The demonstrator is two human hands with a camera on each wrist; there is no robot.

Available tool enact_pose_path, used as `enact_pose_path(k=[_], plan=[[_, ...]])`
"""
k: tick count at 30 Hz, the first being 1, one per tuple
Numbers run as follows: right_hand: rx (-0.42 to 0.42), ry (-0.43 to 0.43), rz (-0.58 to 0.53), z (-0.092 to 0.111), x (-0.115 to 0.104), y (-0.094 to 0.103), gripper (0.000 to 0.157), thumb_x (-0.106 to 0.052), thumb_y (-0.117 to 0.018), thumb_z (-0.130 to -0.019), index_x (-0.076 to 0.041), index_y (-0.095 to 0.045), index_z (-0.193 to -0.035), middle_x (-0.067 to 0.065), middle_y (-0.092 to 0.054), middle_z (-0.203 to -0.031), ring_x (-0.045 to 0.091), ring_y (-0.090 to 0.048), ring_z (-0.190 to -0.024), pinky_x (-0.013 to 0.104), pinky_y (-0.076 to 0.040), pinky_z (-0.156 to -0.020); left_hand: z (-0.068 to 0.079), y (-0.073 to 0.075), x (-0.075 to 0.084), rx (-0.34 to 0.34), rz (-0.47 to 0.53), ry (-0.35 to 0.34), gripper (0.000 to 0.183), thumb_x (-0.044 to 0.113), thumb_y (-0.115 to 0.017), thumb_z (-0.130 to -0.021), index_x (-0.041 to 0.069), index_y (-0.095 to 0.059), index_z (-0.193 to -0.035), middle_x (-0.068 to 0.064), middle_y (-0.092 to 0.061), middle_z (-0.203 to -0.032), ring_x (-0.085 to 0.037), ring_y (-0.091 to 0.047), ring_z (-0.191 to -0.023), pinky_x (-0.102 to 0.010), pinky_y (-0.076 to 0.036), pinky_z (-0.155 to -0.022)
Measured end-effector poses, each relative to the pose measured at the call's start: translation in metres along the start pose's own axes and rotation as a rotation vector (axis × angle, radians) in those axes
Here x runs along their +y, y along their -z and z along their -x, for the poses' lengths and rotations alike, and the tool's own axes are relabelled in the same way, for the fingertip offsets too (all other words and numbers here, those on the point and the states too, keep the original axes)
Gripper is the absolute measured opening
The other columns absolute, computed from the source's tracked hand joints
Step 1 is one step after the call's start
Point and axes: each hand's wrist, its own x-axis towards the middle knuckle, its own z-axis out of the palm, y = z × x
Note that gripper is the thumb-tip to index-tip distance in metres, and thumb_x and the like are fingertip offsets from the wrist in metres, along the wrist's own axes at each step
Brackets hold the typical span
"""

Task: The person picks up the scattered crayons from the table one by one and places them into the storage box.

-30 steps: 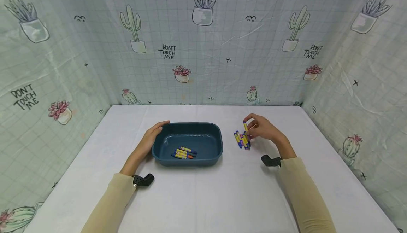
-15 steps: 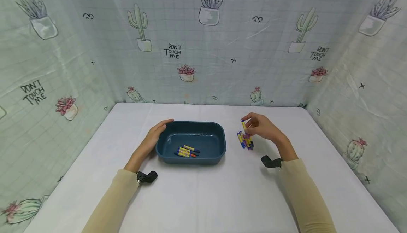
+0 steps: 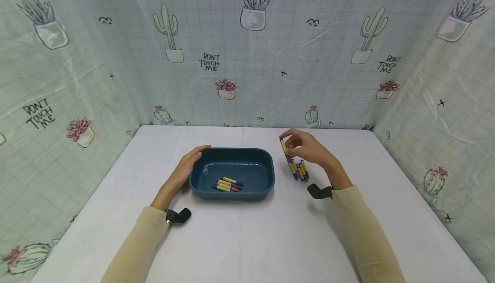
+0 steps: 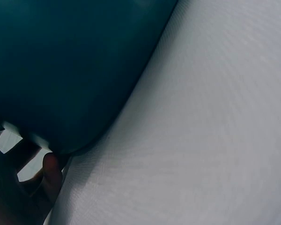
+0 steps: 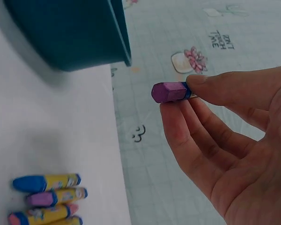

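Between thumb and fingers, my right hand [image 3: 310, 148] pinches a purple crayon [image 5: 169, 92] with a yellow and blue wrapper. It is held up over the table, right of a dark blue-green box [image 3: 232, 196]. Below that hand lies a small pile of crayons [image 3: 299, 171]; the right wrist view shows blue, purple and pink tips among them. My left hand [image 3: 181, 172] rests along the box's left side, its fingers reaching the back left corner. Several crayons [image 3: 227, 184] lie inside the box, near its front wall. In the left wrist view the box's wall [image 4: 75, 70] hides most of the fingers.
A white table [image 3: 239, 240] bears everything here. Cloth walls [image 3: 255, 72] printed with cacti and succulents stand behind it and on both sides. A black wrist camera [image 3: 319, 191] sits on the right wrist, another black camera [image 3: 178, 215] on the left.
My right hand has lifted the purple crayon from the pile and moved it up and left toward the box. The left hand keeps its place at the box.
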Motion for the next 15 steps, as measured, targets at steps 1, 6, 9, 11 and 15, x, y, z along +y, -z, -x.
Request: enact_pose_path(k=[1,6,9,11,15], plan=[[-0.002,0.003,0.008,-0.002,-0.004,-0.001,0.045,-0.003,-0.066,-0.093,-0.012,-0.059,-0.137,0.016,-0.07,-0.109,0.026,-0.072,-0.092,0.047,-0.063,-0.087,0.0,0.0,0.0,-0.001,0.003,-0.001,0.047,0.029,-0.029,-0.115,0.013,-0.046,-0.156,-0.013,-0.041,-0.165,-0.035,-0.03,-0.157,-0.058,-0.02,-0.13],[-0.027,0.034,0.031,-0.012,-0.026,-0.005,0.046,-0.003,-0.066,-0.094,-0.01,-0.058,-0.138,0.015,-0.071,-0.107,0.025,-0.072,-0.092,0.045,-0.062,-0.087,0.0,0.001,0.001,0.005,0.01,-0.002,0.047,0.029,-0.029,-0.115,0.014,-0.047,-0.155,-0.012,-0.042,-0.164,-0.035,-0.031,-0.157,-0.058,-0.02,-0.13],[-0.052,0.064,0.043,-0.018,-0.036,-0.009,0.046,-0.003,-0.067,-0.094,-0.007,-0.058,-0.139,0.015,-0.071,-0.106,0.026,-0.072,-0.093,0.041,-0.062,-0.082,0.001,0.001,0.002,0.004,-0.004,-0.011,0.047,0.028,-0.029,-0.115,0.012,-0.046,-0.155,-0.014,-0.041,-0.164,-0.036,-0.03,-0.157,-0.059,-0.02,-0.129],[-0.074,0.083,0.047,-0.023,-0.043,-0.013,0.045,-0.002,-0.067,-0.094,-0.007,-0.058,-0.138,0.016,-0.072,-0.106,0.026,-0.072,-0.094,0.039,-0.063,-0.079,0.001,0.001,0.002,0.003,-0.003,-0.011,0.047,0.028,-0.029,-0.115,0.011,-0.046,-0.155,-0.015,-0.041,-0.164,-0.037,-0.03,-0.157,-0.06,-0.02,-0.129],[-0.143,0.114,0.055,-0.035,-0.055,-0.021,0.044,-0.002,-0.068,-0.094,-0.008,-0.059,-0.136,0.018,-0.073,-0.107,0.026,-0.073,-0.095,0.038,-0.063,-0.078,0.002,0.0,0.003,0.003,0.0,-0.01,0.047,0.027,-0.03,-0.114,0.01,-0.046,-0.155,-0.015,-0.041,-0.164,-0.038,-0.03,-0.157,-0.06,-0.019,-0.129]])
